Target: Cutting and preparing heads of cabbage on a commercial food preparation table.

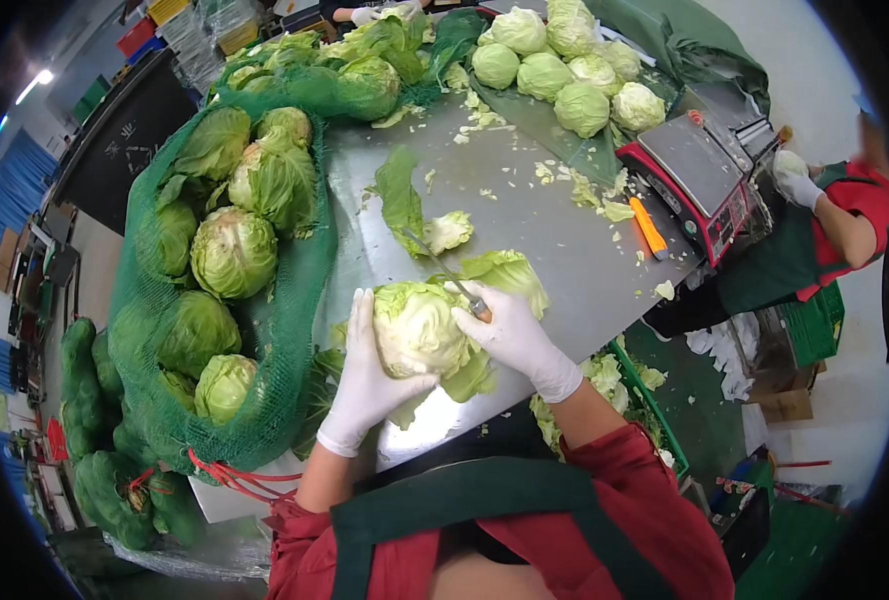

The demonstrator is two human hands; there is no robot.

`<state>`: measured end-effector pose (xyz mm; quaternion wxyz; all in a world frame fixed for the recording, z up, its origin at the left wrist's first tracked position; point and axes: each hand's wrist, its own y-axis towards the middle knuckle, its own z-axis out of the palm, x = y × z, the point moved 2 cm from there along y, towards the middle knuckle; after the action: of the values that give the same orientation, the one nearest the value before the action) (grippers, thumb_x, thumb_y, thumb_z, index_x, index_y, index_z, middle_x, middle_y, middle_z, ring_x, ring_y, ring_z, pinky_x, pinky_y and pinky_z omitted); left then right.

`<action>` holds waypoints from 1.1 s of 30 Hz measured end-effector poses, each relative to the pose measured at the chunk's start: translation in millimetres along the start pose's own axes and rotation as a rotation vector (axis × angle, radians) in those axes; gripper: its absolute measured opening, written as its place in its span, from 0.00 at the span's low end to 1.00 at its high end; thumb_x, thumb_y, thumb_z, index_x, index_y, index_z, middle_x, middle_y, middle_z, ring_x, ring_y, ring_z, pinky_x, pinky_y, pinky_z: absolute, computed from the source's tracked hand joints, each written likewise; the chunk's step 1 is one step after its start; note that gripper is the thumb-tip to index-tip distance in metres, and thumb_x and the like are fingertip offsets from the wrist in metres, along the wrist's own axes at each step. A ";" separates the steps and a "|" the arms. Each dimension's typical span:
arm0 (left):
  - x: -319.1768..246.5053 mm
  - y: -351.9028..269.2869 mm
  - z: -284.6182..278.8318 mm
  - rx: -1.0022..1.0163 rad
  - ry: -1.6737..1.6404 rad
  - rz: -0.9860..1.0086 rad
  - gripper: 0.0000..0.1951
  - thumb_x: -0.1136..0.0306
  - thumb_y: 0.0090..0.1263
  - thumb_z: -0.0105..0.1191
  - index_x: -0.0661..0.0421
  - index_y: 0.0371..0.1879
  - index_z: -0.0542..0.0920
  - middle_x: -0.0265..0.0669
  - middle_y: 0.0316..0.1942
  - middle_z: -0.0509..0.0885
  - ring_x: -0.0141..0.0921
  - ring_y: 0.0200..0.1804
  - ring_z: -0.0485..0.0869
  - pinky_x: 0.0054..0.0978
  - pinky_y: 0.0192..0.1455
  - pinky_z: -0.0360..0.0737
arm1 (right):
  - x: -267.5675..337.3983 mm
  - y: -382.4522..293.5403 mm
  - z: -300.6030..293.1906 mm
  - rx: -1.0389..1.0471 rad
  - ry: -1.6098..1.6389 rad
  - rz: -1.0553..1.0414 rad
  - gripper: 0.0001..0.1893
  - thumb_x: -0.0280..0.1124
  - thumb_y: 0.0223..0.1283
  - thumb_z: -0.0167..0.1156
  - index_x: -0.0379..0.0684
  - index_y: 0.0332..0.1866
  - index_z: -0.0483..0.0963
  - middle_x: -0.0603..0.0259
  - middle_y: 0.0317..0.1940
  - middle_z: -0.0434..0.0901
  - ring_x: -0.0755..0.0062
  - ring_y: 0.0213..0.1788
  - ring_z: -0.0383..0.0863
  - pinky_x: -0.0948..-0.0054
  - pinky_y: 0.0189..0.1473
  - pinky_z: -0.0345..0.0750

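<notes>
A pale green cabbage head (418, 330) is held above the near part of a metal table (489, 187). My left hand (369, 371), in a white glove, cups its left and lower side. White-gloved too, my right hand (508, 330) grips the handle of a knife (444, 266), whose blade points up and away to the left, and its fingers touch the cabbage's right side. Loose outer leaves (504, 274) lie just behind the cabbage. Beyond the blade are a dark green leaf (399, 187) and a small piece of cabbage (448, 231).
An opened green mesh sack (309, 360) of cabbages lies left. Trimmed cabbages (546, 75) are piled at the back. A red scale (692, 187) and an orange-handled tool (647, 227) stand right. A green crate (651, 405) holds leaves. Co-workers are at the back and right.
</notes>
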<state>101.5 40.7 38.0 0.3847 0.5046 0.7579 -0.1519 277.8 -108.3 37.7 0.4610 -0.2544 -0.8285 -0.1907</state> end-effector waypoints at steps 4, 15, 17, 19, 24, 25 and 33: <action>-20.7 19.1 9.3 -0.046 0.085 0.005 0.69 0.52 0.42 0.82 0.67 0.79 0.48 0.62 0.72 0.62 0.55 0.76 0.62 0.45 0.78 0.63 | 7.4 -19.8 -8.1 -0.051 -0.289 -0.083 0.32 0.31 0.62 0.62 0.46 0.73 0.68 0.52 0.43 0.82 0.54 0.34 0.84 0.61 0.40 0.82; -58.8 50.8 37.1 -0.062 0.429 0.109 0.65 0.46 0.38 0.81 0.72 0.73 0.59 0.59 0.65 0.70 0.54 0.65 0.72 0.49 0.69 0.70 | 5.5 -39.3 -15.1 0.051 -0.619 0.196 0.44 0.26 0.59 0.60 0.49 0.82 0.51 0.48 0.52 0.80 0.43 0.39 0.86 0.51 0.39 0.83; -65.6 55.2 39.8 -0.014 0.466 0.086 0.65 0.46 0.38 0.81 0.72 0.73 0.58 0.59 0.66 0.70 0.54 0.65 0.72 0.49 0.69 0.70 | -6.1 -37.6 -16.6 -0.013 -0.588 0.158 0.43 0.25 0.59 0.59 0.49 0.82 0.52 0.46 0.52 0.81 0.42 0.40 0.86 0.50 0.40 0.83; -73.6 58.4 45.2 0.005 0.512 0.054 0.65 0.46 0.39 0.80 0.72 0.73 0.58 0.58 0.68 0.69 0.54 0.65 0.72 0.49 0.66 0.72 | -8.5 -29.8 -23.4 0.019 -0.555 0.158 0.40 0.23 0.59 0.57 0.51 0.80 0.56 0.44 0.48 0.83 0.42 0.40 0.86 0.48 0.41 0.83; -89.0 41.8 62.2 -0.004 0.645 0.158 0.64 0.47 0.40 0.79 0.69 0.74 0.57 0.56 0.68 0.69 0.52 0.65 0.72 0.47 0.61 0.73 | -43.2 7.3 -70.2 -0.145 -0.452 0.237 0.38 0.19 0.59 0.53 0.52 0.78 0.62 0.44 0.39 0.84 0.42 0.41 0.86 0.49 0.45 0.82; -90.0 35.9 64.1 -0.017 0.684 0.215 0.64 0.47 0.40 0.79 0.69 0.75 0.57 0.55 0.67 0.70 0.51 0.65 0.72 0.47 0.61 0.73 | -57.1 11.6 -74.8 -0.136 -0.462 0.232 0.37 0.19 0.59 0.53 0.52 0.78 0.63 0.44 0.38 0.85 0.42 0.41 0.86 0.49 0.45 0.82; -63.2 60.5 41.9 -0.043 0.517 0.121 0.62 0.44 0.42 0.78 0.71 0.73 0.60 0.57 0.65 0.73 0.52 0.64 0.74 0.47 0.61 0.76 | 1.5 -41.8 -36.4 0.026 -0.359 0.166 0.43 0.21 0.56 0.55 0.53 0.80 0.55 0.45 0.37 0.85 0.42 0.35 0.86 0.48 0.40 0.81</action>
<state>185.1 0.8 66.6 0.1976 0.5627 0.8024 0.0215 276.4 -161.4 53.8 0.3235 -0.3459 -0.8759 -0.0928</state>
